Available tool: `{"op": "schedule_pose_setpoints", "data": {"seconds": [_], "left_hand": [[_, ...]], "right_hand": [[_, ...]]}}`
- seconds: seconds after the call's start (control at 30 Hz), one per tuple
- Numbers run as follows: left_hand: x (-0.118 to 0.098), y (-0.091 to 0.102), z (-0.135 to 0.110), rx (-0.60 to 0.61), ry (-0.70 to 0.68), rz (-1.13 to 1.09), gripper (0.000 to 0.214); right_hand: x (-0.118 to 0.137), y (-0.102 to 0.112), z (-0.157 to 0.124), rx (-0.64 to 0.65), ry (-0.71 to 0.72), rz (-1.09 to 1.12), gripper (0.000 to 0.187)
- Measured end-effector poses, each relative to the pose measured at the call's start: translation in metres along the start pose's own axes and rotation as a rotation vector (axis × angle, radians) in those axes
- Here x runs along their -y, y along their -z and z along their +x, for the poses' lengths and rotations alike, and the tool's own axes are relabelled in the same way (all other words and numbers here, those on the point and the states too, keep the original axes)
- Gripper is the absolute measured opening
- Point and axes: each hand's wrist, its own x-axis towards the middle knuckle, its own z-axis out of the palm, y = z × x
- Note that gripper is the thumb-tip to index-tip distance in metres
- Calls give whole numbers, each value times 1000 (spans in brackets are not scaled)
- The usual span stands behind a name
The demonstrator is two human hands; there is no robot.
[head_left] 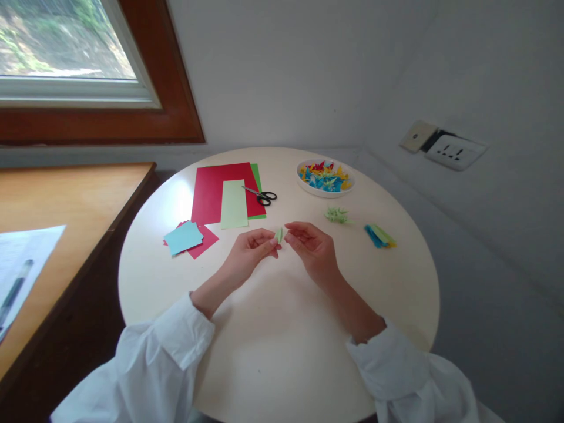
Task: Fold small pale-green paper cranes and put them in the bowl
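The left hand (252, 249) makes a pinch, thumb against fingers, and the right hand (318, 252) is just beside it, its thumb and fingertips a little apart. On the round table (282, 341), the red sheet (209, 197) lies flat and seems unused. The white bowl (311, 190) holds many coloured folded pieces (326, 179), which I judge to be finished; the blue cards (184, 238) lie unfolded. The small green heap (337, 215) also looks finished. The smallest thing, a pale green folded paper (279, 235), is in the left hand's pinch, probably only partly shaped.
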Motion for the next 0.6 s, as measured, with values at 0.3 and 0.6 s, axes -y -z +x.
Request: {"op": "schedule_pose_setpoints", "data": {"seconds": [0.3, 0.6], "left_hand": [[1, -1, -1, 55, 104, -245, 13], [4, 1, 1, 68, 69, -194, 12]], "right_hand": [[-2, -5, -7, 15, 107, -42, 13], [2, -2, -7, 48, 149, -202, 13]]}}
